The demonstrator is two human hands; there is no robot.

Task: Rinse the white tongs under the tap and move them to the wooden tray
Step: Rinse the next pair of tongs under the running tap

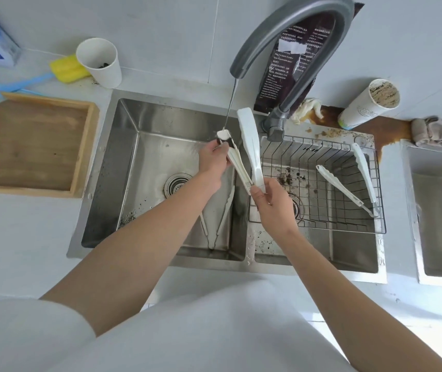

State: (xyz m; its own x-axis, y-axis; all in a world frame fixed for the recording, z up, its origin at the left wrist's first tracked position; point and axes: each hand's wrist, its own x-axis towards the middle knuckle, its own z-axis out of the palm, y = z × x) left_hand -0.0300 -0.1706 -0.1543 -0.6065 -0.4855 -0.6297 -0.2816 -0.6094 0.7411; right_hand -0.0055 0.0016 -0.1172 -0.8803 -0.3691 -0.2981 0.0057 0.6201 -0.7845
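A pair of white tongs (250, 146) is held spread open over the left sink basin (123, 167). My right hand (272, 204) pinches the hinged end. My left hand (213, 163) grips one arm near its tip, right under the thin stream from the grey tap (292, 36). The other arm points up toward the tap base. A wooden tray (85, 146) sits on the counter left of the sink.
Another pair of white tongs (216, 218) lies in the left basin. Two more (340, 187) lean in the wire rack (321, 224) in the right basin. Paper cups (99, 63), a yellow sponge brush, a dark bag and a brown spill line the back counter.
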